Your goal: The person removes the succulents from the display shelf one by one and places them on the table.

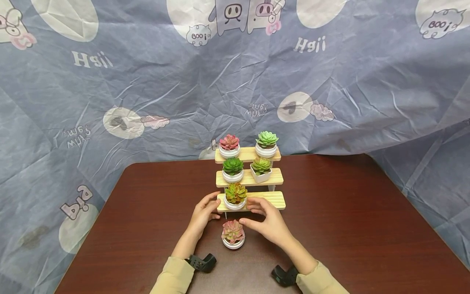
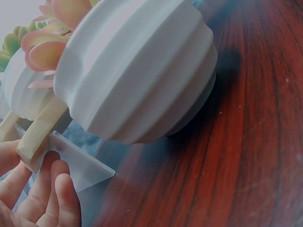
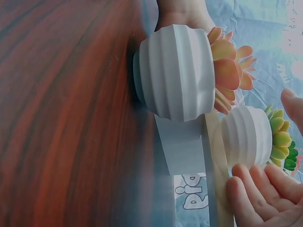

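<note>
A small wooden three-step plant stand (image 1: 273,199) has translucent supports (image 2: 78,161). My left hand (image 1: 201,214) holds the left end of its lowest board (image 2: 35,135), thumb and fingers on either side. Beside a yellow-green succulent in a white ribbed pot (image 1: 235,204) on that board is my right hand (image 1: 269,222). Its fingers (image 3: 258,189) are at the pot's side, and the thumb stands apart. In front of the stand, between my wrists, a pink succulent in a white ribbed pot (image 1: 233,237) stands on the table.
The middle board carries a dark green succulent (image 1: 233,166) and a light green one in a square pot (image 1: 261,167). On the top board are a red succulent (image 1: 229,143) and a mint-green one (image 1: 267,140). A printed blue cloth (image 1: 205,94) hangs behind the brown table (image 1: 158,212).
</note>
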`<action>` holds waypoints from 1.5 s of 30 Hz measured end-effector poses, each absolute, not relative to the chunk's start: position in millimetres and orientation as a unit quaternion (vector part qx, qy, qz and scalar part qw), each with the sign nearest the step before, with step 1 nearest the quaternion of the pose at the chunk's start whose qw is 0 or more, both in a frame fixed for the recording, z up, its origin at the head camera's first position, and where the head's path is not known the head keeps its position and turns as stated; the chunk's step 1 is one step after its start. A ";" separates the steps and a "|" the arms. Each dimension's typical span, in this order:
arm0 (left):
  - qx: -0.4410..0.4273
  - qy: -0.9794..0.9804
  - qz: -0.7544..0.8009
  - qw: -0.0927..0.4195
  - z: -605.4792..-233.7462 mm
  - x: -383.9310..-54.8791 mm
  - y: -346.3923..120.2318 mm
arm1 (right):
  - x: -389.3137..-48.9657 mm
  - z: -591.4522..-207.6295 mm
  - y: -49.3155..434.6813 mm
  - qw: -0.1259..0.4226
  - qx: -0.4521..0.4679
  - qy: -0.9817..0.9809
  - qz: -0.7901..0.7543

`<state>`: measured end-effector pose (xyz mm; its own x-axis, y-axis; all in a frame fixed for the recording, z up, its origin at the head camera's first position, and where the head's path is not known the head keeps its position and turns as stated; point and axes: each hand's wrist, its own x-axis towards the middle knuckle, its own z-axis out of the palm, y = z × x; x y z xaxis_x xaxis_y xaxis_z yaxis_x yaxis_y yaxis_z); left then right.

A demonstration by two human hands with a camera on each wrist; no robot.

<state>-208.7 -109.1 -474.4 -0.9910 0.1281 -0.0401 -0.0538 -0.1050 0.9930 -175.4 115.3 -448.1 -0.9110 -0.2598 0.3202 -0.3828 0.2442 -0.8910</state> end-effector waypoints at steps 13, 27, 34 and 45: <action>0.029 0.669 0.740 0.062 -474.5 -208.3 -109.1 | -182.7 -452.9 109.3 0.071 0.172 -0.794 0.579; 0.031 0.669 0.741 0.058 -474.7 -208.7 -108.6 | -193.7 -453.6 96.6 0.083 0.144 -0.807 0.567; 0.027 0.671 0.739 0.055 -474.8 -208.5 -108.5 | -196.7 -452.1 90.9 0.086 0.140 -0.807 0.567; 0.024 0.671 0.739 0.056 -474.3 -208.5 -109.1 | -196.7 -451.8 85.8 0.096 0.128 -0.834 0.528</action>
<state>-208.5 -109.1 -474.3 -0.9927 0.1146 -0.0390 -0.0498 -0.0925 0.9945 -196.7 85.8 -451.8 -0.9489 -0.1124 0.2947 -0.3145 0.4107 -0.8558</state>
